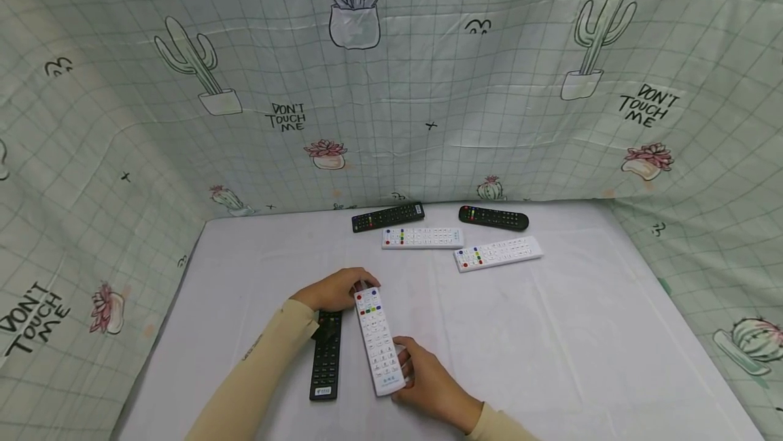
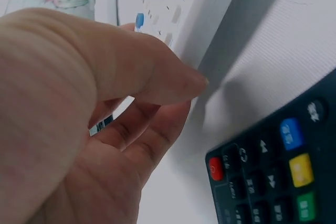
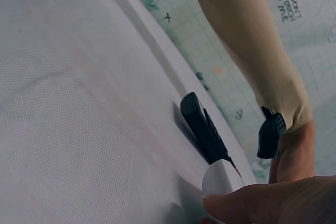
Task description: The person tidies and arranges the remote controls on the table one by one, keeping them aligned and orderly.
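A white remote control (image 1: 379, 342) with colored buttons is between both hands, buttons facing up. At its far end, my left hand (image 1: 336, 290) pinches it with thumb and fingers; the left wrist view shows the thumb (image 2: 168, 80) against its edge. My right hand (image 1: 431, 385) grips the near end, its thumb (image 3: 247, 202) on the remote's end in the right wrist view. Just left of this remote, a black remote control (image 1: 325, 363) lies on the table, partly under the left wrist. Part of the right fingers is hidden by the white remote.
Toward the back of the white table (image 1: 581, 332) lie two black remotes (image 1: 388, 217) (image 1: 493, 218) and two white remotes (image 1: 423, 238) (image 1: 498, 254). A cloth with cactus drawings (image 1: 428, 87) hangs behind and along both sides.
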Demonstrator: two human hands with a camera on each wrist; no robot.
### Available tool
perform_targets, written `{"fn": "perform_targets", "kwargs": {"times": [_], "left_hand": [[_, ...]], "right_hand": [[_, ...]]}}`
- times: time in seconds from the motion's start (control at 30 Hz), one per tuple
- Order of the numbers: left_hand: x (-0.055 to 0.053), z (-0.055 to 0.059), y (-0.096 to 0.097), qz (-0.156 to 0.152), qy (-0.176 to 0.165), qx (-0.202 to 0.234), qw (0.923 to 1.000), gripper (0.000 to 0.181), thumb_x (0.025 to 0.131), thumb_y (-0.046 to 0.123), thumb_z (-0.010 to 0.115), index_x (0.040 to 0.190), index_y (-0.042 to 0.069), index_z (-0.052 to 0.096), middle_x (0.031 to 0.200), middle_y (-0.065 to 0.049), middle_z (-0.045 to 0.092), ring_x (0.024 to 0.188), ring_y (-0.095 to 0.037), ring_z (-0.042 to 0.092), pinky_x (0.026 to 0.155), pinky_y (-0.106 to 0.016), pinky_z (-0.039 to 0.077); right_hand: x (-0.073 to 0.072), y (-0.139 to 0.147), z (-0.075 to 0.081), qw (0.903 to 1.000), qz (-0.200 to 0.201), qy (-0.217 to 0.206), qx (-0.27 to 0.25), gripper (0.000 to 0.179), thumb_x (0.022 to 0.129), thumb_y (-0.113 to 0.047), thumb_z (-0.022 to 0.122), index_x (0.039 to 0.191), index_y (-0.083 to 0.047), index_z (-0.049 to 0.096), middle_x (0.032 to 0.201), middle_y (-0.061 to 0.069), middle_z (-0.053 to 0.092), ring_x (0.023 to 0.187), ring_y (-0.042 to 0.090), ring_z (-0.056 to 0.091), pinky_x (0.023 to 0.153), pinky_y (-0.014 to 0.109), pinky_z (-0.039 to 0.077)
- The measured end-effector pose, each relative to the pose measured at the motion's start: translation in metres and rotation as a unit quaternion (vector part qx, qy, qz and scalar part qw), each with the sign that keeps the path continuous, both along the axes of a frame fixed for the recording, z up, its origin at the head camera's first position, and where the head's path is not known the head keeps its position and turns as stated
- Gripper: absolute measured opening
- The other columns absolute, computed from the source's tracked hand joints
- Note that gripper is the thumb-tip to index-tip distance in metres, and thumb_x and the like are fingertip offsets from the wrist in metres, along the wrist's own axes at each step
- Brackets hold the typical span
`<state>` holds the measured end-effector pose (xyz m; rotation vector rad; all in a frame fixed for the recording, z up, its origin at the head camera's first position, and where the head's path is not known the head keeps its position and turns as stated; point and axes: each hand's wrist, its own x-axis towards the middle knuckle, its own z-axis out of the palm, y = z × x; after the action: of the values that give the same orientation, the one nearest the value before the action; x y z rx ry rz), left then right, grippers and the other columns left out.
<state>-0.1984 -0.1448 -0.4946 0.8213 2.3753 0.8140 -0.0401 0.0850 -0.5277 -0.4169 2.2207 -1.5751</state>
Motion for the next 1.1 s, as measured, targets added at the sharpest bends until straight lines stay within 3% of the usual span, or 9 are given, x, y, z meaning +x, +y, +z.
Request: {"fn": "perform_targets", "kwargs": {"times": [0.6, 1.1], "left_hand": [[0.003, -0.004, -0.003, -0.001, -0.009, 0.011, 0.9999, 0.055, 0.083, -0.027, 0.056, 0.127, 0.001, 0.07, 0.122, -0.01, 0.066, 0.101, -0.018, 0.059, 0.09, -0.031, 0.054], [0.001, -0.015, -0.004, 0.009, -0.01, 0.006, 0.9999, 0.051, 0.085, -0.026, 0.058, 0.127, 0.001, 0.07, 0.118, -0.007, 0.067, 0.103, -0.017, 0.061, 0.091, -0.033, 0.055]], "right_hand": [[0.006, -0.018, -0.002, 0.9998, 0.011, 0.01, 0.011, 0.091, 0.068, 0.02, 0.083, 0.146, 0.02, 0.037, 0.107, 0.005, 0.052, 0.083, 0.003, 0.052, 0.067, 0.019, 0.054], [0.005, -0.027, -0.01, 0.9991, 0.014, 0.035, 0.022, 0.091, 0.067, 0.021, 0.082, 0.147, 0.021, 0.038, 0.104, 0.003, 0.052, 0.078, 0.001, 0.053, 0.067, 0.02, 0.054]]}}
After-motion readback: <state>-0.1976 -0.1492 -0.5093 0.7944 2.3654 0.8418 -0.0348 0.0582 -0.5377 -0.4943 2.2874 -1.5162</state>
